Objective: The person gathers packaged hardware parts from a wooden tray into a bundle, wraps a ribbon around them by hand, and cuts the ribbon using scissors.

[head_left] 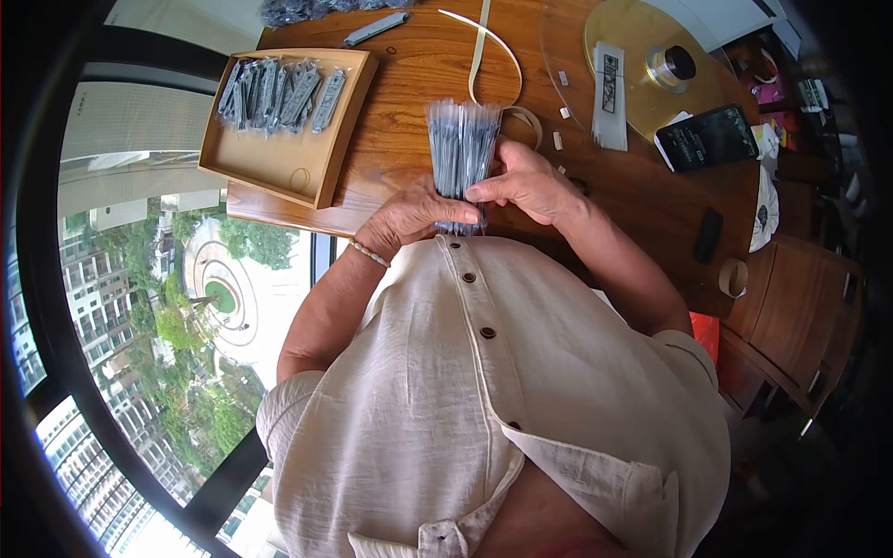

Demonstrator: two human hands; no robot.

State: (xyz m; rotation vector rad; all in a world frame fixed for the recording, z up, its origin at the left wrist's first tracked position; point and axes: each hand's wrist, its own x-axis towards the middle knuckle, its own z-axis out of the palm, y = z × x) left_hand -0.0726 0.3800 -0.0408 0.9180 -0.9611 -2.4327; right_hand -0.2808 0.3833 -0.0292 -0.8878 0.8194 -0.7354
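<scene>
A: Position of the bundle point(463, 153)?
B: Upright between both hands, at the near edge of the wooden table point(400, 84), close to the shirt point(437, 353). Thin grey packets, clear wrap.
A: Left hand point(419, 209)?
B: Closed on the lower part, thumb laid across the front. Other fingers mostly hidden.
A: Right hand point(530, 181)?
B: Closed on the right side, thumb pressed to the front, fingers curled behind.
A: Surroundings?
B: Tray point(260, 172) to the left, holding similar packets point(279, 93) and a rubber band point(299, 179).

Single head-worn view from above the shirt point(558, 372), facing down and forward over the table point(395, 126).
</scene>
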